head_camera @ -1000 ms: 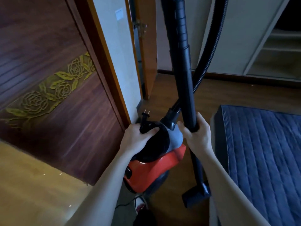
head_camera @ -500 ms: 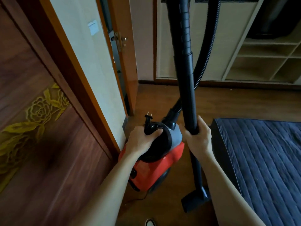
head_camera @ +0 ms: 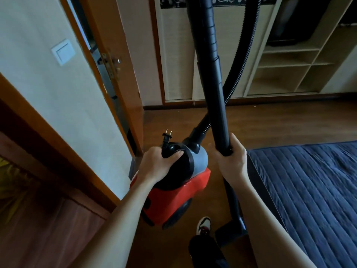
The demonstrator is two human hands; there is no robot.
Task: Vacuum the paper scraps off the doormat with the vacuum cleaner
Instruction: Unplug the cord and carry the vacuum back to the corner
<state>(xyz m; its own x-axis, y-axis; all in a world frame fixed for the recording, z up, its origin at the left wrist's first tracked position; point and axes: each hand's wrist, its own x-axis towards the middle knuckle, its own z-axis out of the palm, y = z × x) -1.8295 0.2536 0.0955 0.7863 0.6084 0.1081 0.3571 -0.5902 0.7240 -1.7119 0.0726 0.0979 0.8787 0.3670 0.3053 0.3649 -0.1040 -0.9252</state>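
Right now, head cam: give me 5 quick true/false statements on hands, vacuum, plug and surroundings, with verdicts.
1. The left hand grips the top of the red vacuum body. True.
2. The plug is pushed into a wall socket. False: it sticks up free at the top of the vacuum, prongs bare.
3. The right hand holds the black wand. True.
4. The floor nozzle rests on the blue quilted mattress. False: it is low beside the mattress, over the wood floor.
5. The corrugated hose lies detached on the floor. False: it loops up from the vacuum body.
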